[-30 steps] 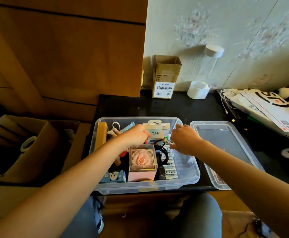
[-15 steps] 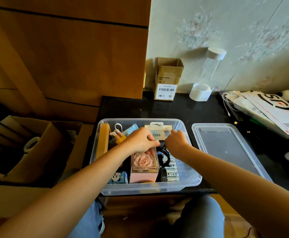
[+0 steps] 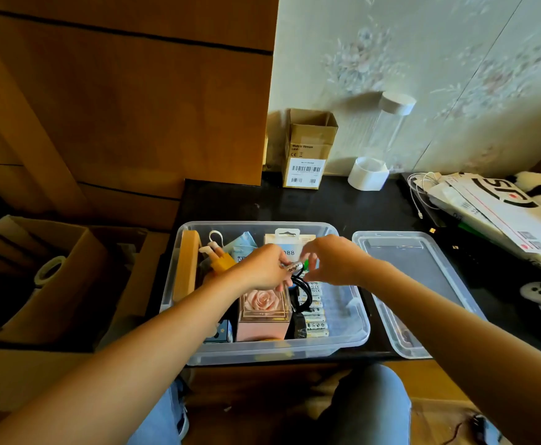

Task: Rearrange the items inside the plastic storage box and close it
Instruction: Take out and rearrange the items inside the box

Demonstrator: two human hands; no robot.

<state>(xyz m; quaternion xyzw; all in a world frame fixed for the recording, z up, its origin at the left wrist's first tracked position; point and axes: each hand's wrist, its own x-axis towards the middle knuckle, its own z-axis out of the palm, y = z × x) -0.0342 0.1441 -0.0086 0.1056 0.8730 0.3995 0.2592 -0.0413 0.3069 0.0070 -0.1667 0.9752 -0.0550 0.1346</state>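
- The clear storage box (image 3: 355,319) sits at the front edge of the black desk (image 3: 327,207), uncovered; its lid (image 3: 423,284) lies flat just beside it, toward the desk's right edge.
- The left hand (image 3: 259,271) curls round one end of a battery (image 3: 294,267) (silver, with a green tip) over the box's middle.
- The right hand (image 3: 330,261) pinches the battery's green end with its fingertips.
- Below them, a pink rose box (image 3: 264,313) stands near the box's front wall, a row of batteries (image 3: 314,313) just beside it.
- A cardboard carton (image 3: 307,149) stands at the desk's back edge.
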